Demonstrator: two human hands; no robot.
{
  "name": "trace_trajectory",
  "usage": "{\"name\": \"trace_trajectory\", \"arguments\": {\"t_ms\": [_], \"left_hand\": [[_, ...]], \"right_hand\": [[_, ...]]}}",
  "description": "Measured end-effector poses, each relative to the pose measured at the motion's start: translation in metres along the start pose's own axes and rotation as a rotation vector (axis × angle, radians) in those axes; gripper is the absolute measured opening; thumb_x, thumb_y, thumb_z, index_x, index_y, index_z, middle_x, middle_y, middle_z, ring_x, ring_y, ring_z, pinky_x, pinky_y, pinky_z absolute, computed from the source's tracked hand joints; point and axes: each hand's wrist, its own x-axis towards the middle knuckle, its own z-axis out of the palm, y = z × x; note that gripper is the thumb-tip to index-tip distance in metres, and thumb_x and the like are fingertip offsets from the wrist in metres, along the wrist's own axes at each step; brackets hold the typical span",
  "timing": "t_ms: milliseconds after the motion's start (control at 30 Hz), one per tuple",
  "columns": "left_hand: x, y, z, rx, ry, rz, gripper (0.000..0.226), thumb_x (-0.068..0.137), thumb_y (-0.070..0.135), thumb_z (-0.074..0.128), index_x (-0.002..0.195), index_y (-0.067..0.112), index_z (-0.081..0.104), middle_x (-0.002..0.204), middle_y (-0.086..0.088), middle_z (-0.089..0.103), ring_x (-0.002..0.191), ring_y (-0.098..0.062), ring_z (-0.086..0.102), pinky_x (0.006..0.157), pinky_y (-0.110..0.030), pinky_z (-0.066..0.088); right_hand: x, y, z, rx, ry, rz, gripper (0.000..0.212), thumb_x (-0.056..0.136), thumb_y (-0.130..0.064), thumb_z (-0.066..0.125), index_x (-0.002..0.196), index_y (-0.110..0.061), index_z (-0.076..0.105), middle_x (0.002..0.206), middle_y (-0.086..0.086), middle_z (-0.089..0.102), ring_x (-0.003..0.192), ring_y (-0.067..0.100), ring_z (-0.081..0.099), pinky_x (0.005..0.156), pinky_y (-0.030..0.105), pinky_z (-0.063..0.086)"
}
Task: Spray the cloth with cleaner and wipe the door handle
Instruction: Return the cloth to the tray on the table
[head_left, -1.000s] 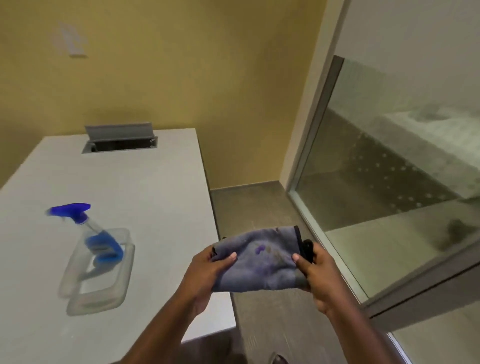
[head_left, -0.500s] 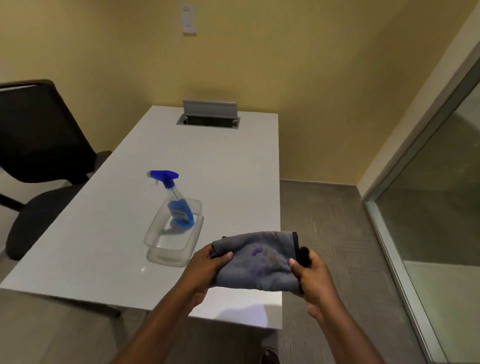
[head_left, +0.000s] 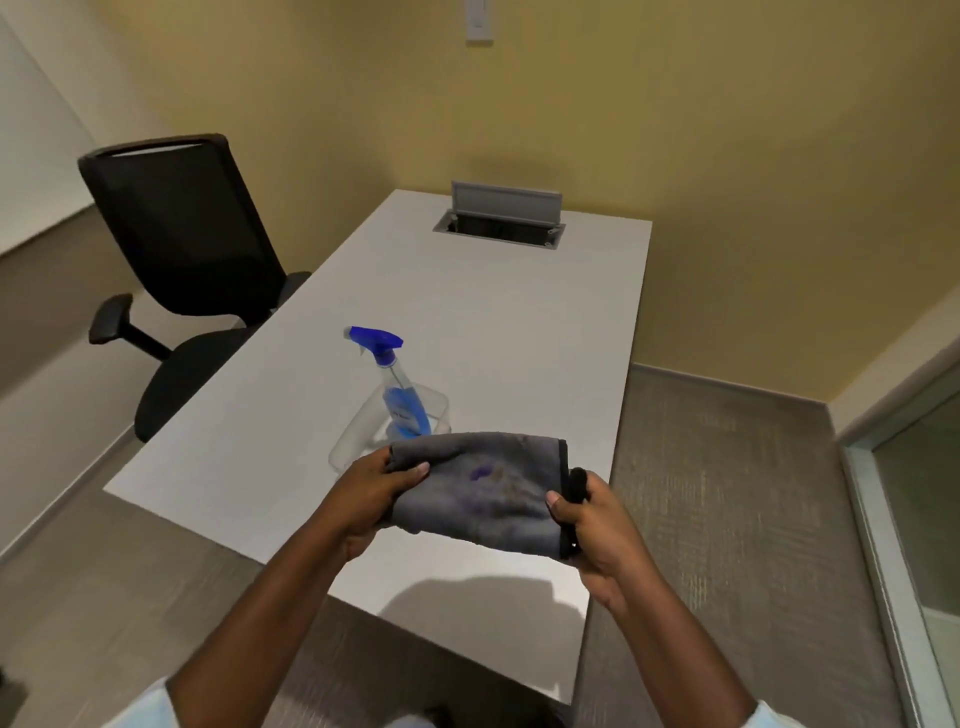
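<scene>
Hands, left (head_left: 371, 496) and right (head_left: 597, 525), pinch grey cloth (head_left: 483, 488); spray bottle (head_left: 397, 387) stands in clear tub (head_left: 358, 434).

two bare forearms, pale light-blue short sleeves (head_left: 774, 713) at the frame's bottom edge

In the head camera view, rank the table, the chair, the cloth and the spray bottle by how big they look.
1. Table
2. Chair
3. Cloth, though it is nearest the camera, which inflates it
4. Spray bottle
</scene>
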Motion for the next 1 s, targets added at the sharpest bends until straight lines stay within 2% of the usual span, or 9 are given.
{"name": "trace_trajectory", "arguments": {"t_ms": [233,300,433,500,567,633,767,900,1000], "left_hand": [[0.02,-0.012,-0.042,0.023,0.103,-0.033,0.023,0.091,0.021,0.067,0.114,0.019,0.068,0.102,-0.005,0.077,0.092,-0.026,0.073,0.062,-0.033,0.058],[0.031,-0.017,-0.061,0.002,0.085,-0.066,0.024,0.09,0.02,0.068,0.114,0.017,0.068,0.105,-0.004,0.077,0.1,-0.025,0.072,0.073,-0.035,0.059],[0.062,-0.027,-0.104,-0.042,0.019,-0.157,0.026,0.09,0.009,0.066,0.117,0.009,0.067,0.111,-0.013,0.074,0.107,-0.032,0.069,0.084,-0.04,0.056],[0.081,-0.031,-0.126,-0.046,-0.011,-0.202,0.032,0.088,0.001,0.065,0.119,0.006,0.065,0.114,-0.017,0.072,0.109,-0.035,0.067,0.085,-0.041,0.055],[0.106,-0.032,-0.148,-0.005,-0.026,-0.227,0.036,0.087,-0.004,0.063,0.122,0.003,0.062,0.117,-0.022,0.068,0.108,-0.036,0.065,0.085,-0.043,0.054],[0.129,-0.031,-0.164,0.13,-0.006,-0.215,0.035,0.086,-0.004,0.064,0.121,0.002,0.061,0.114,-0.022,0.067,0.104,-0.036,0.065,0.088,-0.046,0.056],[0.168,-0.03,-0.175,0.412,0.03,-0.151,0.029,0.084,-0.002,0.065,0.112,0.001,0.062,0.107,-0.02,0.067,0.095,-0.032,0.064,0.086,-0.041,0.054],[0.195,-0.037,-0.18,0.53,-0.007,-0.122,0.035,0.086,0.004,0.066,0.12,-0.002,0.058,0.117,-0.022,0.065,0.105,-0.036,0.063,0.095,-0.044,0.054],[0.208,-0.044,-0.182,0.584,-0.059,-0.08,0.037,0.086,0.011,0.069,0.12,-0.001,0.058,0.118,-0.021,0.066,0.104,-0.034,0.063,0.093,-0.04,0.053]], "right_hand": [[0.021,0.001,0.025,-0.222,-0.166,0.018,0.026,0.091,-0.005,0.06,0.114,-0.017,0.056,0.116,0.003,0.062,0.095,0.021,0.065,0.056,0.028,0.054],[0.03,0.006,0.041,-0.273,-0.158,-0.017,0.027,0.091,-0.008,0.06,0.115,-0.019,0.055,0.117,0.002,0.06,0.098,0.021,0.064,0.059,0.027,0.055],[0.053,0.02,0.079,-0.359,-0.099,-0.082,0.025,0.09,-0.012,0.061,0.112,-0.023,0.054,0.112,-0.001,0.06,0.1,0.022,0.063,0.079,0.04,0.058],[0.067,0.028,0.097,-0.39,-0.04,-0.097,0.026,0.088,-0.013,0.064,0.11,-0.023,0.055,0.107,-0.005,0.06,0.097,0.017,0.062,0.079,0.039,0.058],[0.084,0.038,0.119,-0.407,0.048,-0.108,0.026,0.086,-0.013,0.066,0.107,-0.023,0.056,0.104,-0.007,0.061,0.093,0.01,0.06,0.072,0.03,0.056],[0.1,0.047,0.141,-0.416,0.15,-0.108,0.026,0.084,-0.012,0.068,0.106,-0.022,0.057,0.102,-0.008,0.062,0.09,0.006,0.059,0.066,0.019,0.048],[0.125,0.065,0.184,-0.472,0.328,-0.1,0.026,0.081,-0.013,0.07,0.101,-0.025,0.058,0.093,-0.016,0.061,0.084,-0.002,0.057,0.061,0.01,0.042],[0.141,0.078,0.216,-0.471,0.459,-0.08,0.024,0.08,-0.011,0.068,0.098,-0.025,0.058,0.09,-0.014,0.062,0.082,0.004,0.06,0.063,0.012,0.045],[0.152,0.081,0.23,-0.483,0.561,-0.062,0.02,0.08,-0.009,0.066,0.094,-0.022,0.058,0.09,-0.005,0.065,0.082,0.014,0.062,0.073,0.024,0.052]]}}
